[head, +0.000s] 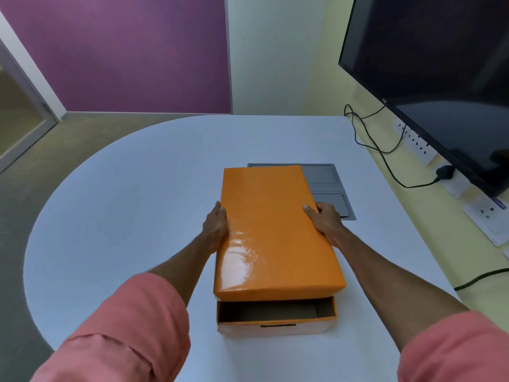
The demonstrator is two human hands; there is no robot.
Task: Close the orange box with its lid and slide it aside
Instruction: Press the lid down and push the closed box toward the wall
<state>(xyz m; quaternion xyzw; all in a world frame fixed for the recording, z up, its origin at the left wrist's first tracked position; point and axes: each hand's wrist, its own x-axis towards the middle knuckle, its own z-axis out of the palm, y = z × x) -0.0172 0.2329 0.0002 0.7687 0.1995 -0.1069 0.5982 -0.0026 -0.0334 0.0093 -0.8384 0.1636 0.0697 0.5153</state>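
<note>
The glossy orange lid (272, 232) hovers over the orange box (275, 325), shifted toward the far side and slightly turned. The box's near end shows as an open strip with a bare cardboard inside. My left hand (216, 226) grips the lid's left long edge and my right hand (325, 220) grips its right long edge, thumbs on top. Most of the box is hidden under the lid. The box stands on the white table (124, 202), near its front middle.
A grey flat panel (327, 183) is set into the table just behind the box. A large dark monitor (440, 78) stands at the right, with black cables (385, 150) and power strips (418, 144) along the right edge. The table's left edge is rounded.
</note>
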